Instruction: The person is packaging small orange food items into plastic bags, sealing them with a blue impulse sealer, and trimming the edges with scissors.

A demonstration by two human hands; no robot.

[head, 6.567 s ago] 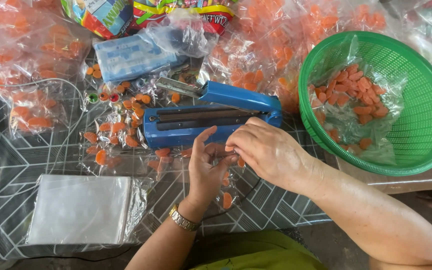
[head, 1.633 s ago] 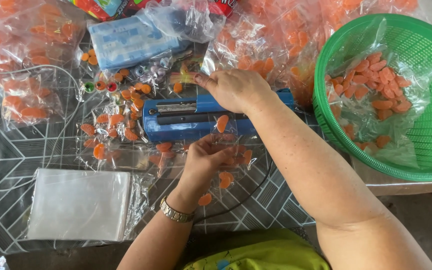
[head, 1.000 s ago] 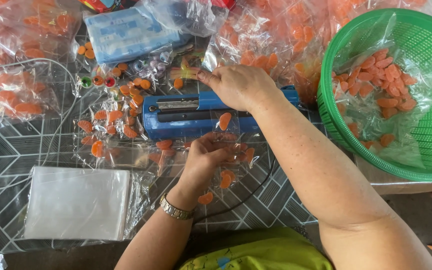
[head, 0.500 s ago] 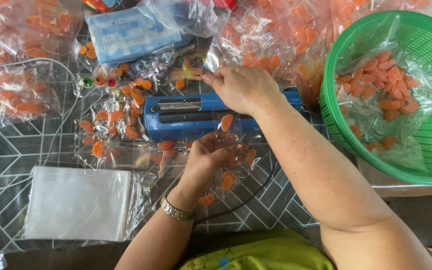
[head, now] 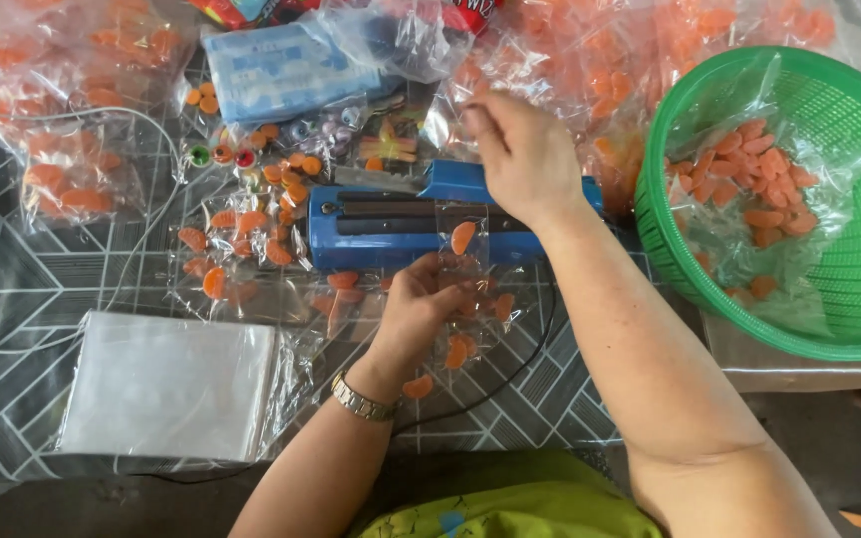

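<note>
At the middle of the worktop (head: 12,289), the left hand (head: 421,309) pinches a small clear bag (head: 462,249) between thumb and fingers; this grip is narrow and closed on the bag's lower part. The bag stands up from the grip and lies across the sealing bar of the blue heat sealer (head: 391,224), directly beyond the left hand. One orange candy slice (head: 462,237) shows through the film above the fingertips. The right hand (head: 522,149) is raised over the right end of the sealer, above its lifted arm; its fingers are loosely curled and its grip holds nothing that can be seen. Whether it touches the sealer arm cannot be told. Just right of the right hand stands a green basket (head: 849,249) lined with clear film and holding loose orange candy slices (head: 749,189). Left of the left hand lies a stack of empty clear bags (head: 166,384). Between that stack and the sealer lie filled candy packets (head: 241,239). A black cord (head: 510,374) runs under the left wrist, which carries a metal wristwatch (head: 361,401).
</note>
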